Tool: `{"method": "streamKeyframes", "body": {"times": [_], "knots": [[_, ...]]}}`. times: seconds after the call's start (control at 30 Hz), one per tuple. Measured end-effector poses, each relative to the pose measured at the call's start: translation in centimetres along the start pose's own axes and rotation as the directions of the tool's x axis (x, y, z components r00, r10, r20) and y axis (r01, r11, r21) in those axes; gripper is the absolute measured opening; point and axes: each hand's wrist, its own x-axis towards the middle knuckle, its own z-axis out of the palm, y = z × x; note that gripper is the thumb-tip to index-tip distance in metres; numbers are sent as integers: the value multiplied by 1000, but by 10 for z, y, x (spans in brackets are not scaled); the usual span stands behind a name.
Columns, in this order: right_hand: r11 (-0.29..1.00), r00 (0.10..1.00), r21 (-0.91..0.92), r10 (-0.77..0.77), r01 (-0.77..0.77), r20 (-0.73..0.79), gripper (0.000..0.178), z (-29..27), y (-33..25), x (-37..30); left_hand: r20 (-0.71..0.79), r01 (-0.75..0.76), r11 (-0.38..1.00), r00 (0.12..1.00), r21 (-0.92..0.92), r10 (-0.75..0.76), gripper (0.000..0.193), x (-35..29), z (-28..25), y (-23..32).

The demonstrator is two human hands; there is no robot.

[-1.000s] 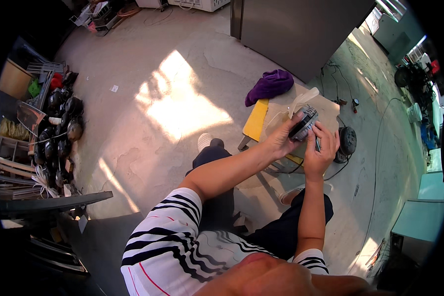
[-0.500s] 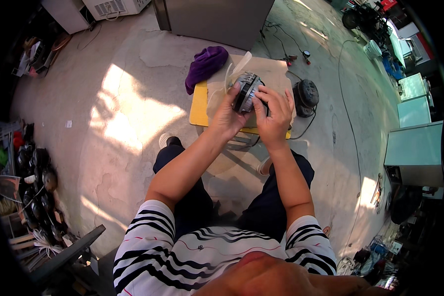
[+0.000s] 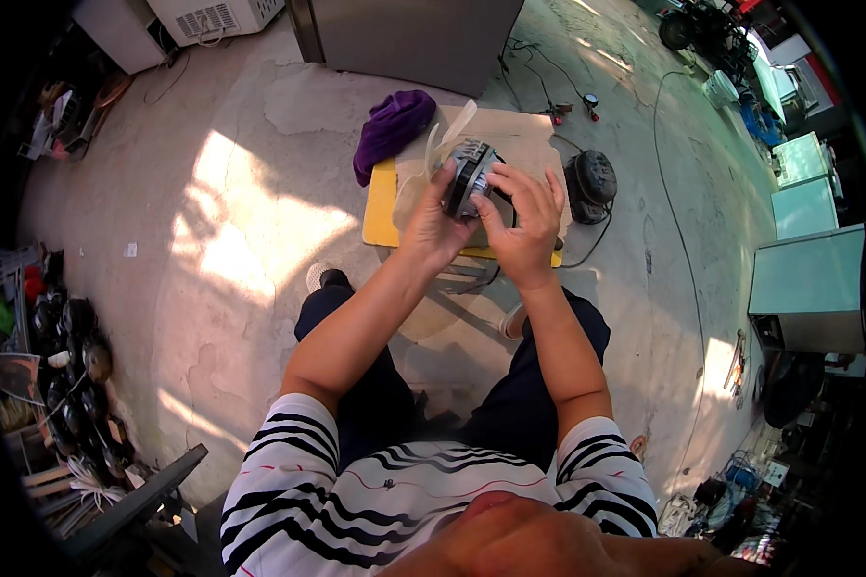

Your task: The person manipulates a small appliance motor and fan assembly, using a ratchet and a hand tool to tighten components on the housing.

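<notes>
Above a small yellow-edged table (image 3: 380, 207) topped with a sheet of cardboard (image 3: 524, 130), I hold a small electric motor (image 3: 471, 178) with silvery ends and a dark band round its middle. My left hand (image 3: 437, 221) wraps its left side and underside, thumb on top. The fingers and thumb of my right hand (image 3: 526, 216) press against its right side, with the outer fingers raised. Behind the motor rise pale translucent plastic blades (image 3: 457, 125); whether they are joined to it cannot be made out. A black cable hangs partly hidden behind my right hand.
A purple cloth (image 3: 392, 130) lies at the table's far left corner. On the floor to the right stands a black compressor (image 3: 592, 185) with a cord. A grey cabinet (image 3: 409, 43) is beyond the table. Gauge hoses (image 3: 568, 104) lie at the far right.
The motor is turned slightly between my hands. My head view has shifted a little, so the whole scene sits slightly to the left. Both hands keep their grip.
</notes>
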Motion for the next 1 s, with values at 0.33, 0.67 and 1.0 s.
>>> {"method": "streamKeyframes", "body": {"times": [0.33, 0.67, 1.0], "knots": [[999, 999, 10, 43, -43, -16, 18, 1, 3, -2, 44, 5, 1000, 999, 13, -5, 52, -3, 6, 0], [1000, 1000, 15, 15, -15, -14, 17, -2, 5, 0, 0, 3, 1000, 1000, 24, -3, 50, 3, -1, -1], [999, 999, -10, -36, 36, 13, 16, -3, 6, -1, 44, 8, 999, 999, 46, -10, 54, 2, -2, -1]]}}
